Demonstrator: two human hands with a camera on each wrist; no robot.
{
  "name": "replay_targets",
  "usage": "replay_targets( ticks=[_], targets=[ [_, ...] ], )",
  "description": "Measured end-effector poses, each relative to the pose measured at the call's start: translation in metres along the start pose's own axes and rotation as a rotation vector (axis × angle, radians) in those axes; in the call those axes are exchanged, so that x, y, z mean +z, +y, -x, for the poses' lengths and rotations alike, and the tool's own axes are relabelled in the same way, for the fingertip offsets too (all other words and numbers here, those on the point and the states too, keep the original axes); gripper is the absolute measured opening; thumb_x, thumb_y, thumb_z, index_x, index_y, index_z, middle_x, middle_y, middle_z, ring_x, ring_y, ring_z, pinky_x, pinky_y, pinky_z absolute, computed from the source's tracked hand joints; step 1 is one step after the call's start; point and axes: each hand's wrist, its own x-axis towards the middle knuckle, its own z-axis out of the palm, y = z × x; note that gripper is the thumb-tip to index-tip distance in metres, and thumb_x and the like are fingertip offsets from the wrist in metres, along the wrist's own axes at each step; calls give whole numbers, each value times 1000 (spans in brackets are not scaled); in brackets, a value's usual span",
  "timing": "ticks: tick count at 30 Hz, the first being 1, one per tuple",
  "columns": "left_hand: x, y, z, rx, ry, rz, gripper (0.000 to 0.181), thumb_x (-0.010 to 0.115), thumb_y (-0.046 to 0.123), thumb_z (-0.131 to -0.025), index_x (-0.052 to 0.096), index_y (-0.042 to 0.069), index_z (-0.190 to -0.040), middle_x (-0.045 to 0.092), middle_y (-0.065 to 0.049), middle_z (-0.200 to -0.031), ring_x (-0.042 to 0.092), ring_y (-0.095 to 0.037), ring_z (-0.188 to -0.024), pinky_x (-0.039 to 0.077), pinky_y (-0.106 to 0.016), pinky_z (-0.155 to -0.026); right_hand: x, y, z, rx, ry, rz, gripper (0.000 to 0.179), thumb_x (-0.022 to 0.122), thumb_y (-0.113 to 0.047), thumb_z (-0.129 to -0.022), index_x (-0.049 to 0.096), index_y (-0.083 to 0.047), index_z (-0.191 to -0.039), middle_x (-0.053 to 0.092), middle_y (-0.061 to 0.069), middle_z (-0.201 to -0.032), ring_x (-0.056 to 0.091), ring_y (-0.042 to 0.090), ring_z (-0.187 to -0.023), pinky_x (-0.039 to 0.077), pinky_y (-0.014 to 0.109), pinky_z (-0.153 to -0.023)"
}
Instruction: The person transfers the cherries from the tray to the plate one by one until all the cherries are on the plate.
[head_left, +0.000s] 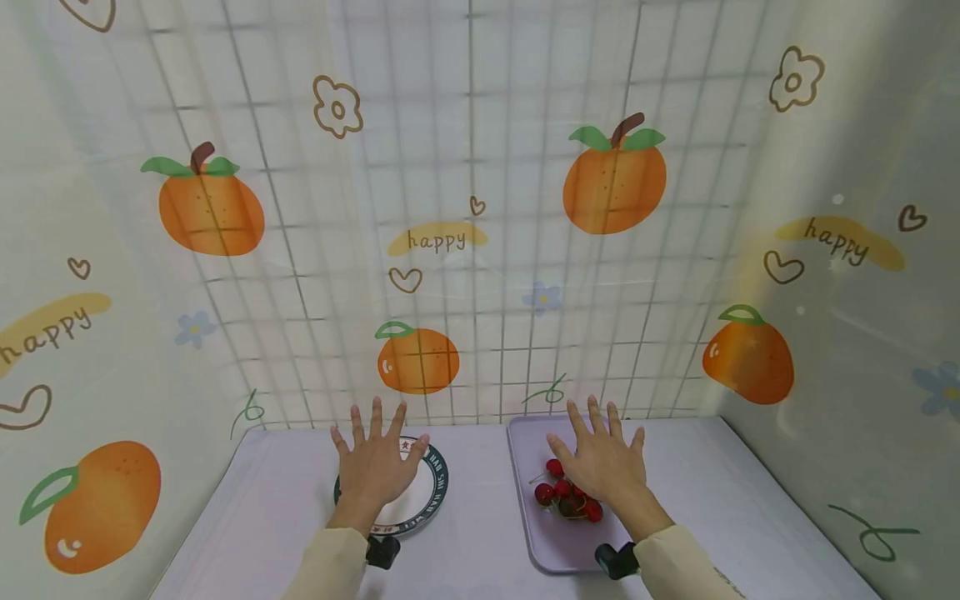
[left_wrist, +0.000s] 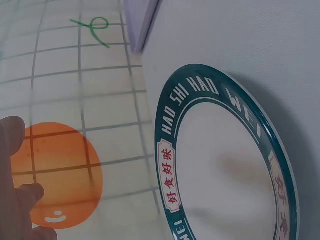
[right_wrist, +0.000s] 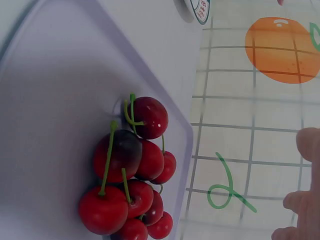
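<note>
My left hand [head_left: 377,467] is held palm down with fingers spread over a round white plate [right_wrist: 200,10] that has a dark green lettered rim [left_wrist: 200,82]. Part of that plate is hidden behind the hand in the head view. My right hand [head_left: 606,461], fingers also spread, is above a pale purple tray [head_left: 547,550]. Several red cherries [head_left: 544,494] with green stems lie piled on the tray; the right wrist view shows the cherries [right_wrist: 103,210] close up. Neither hand holds anything.
Both plate and tray stand on a white table [head_left: 480,500], plate left, tray right. A translucent curtain printed with oranges [head_left: 615,190] hangs at the back and sides, with a wire grid [head_left: 471,125] behind it. Dark wrist cameras [head_left: 617,560] sit at the sleeves.
</note>
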Motion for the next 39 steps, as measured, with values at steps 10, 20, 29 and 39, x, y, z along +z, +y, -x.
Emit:
replay_targets(
  ticks=[10, 20, 29, 39],
  targets=[
    [4, -4, 2, 2, -1, 4, 81, 41, 74, -101, 31, 27, -167, 15, -18, -174, 2, -51, -158, -4, -81, -122, 0, 0, 4, 5, -1, 1, 84, 41, -68, -105, 32, -11, -166, 20, 27, -171, 10, 54, -157, 1, 89, -116],
    [9, -21, 8, -24, 4, 41, 86, 44, 75, -99, 30, 25, -168, 19, -18, -174, 11, -49, -159, 11, -77, -125, 3, 6, 11, -29, 36, -4, 84, 43, -66, -105, 37, -6, -163, 25, 29, -168, 19, 54, -154, 20, 83, -118],
    [16, -42, 18, -57, 1, 53, 86, 48, 72, -100, 33, 19, -167, 26, -19, -171, 20, -49, -157, 18, -79, -123, 4, 9, 22, -50, 72, -8, 81, 47, -62, -106, 45, 2, -155, 40, 34, -159, 40, 57, -144, 41, 79, -109],
    [28, -68, 27, -118, 1, 117, 94, 50, 70, -100, 35, 0, -162, 29, -22, -169, 26, -48, -155, 26, -77, -122, 14, 16, 27, -41, 82, -30, 79, 53, -59, -105, 51, 8, -148, 51, 36, -148, 50, 58, -134, 44, 76, -107]
  ],
)
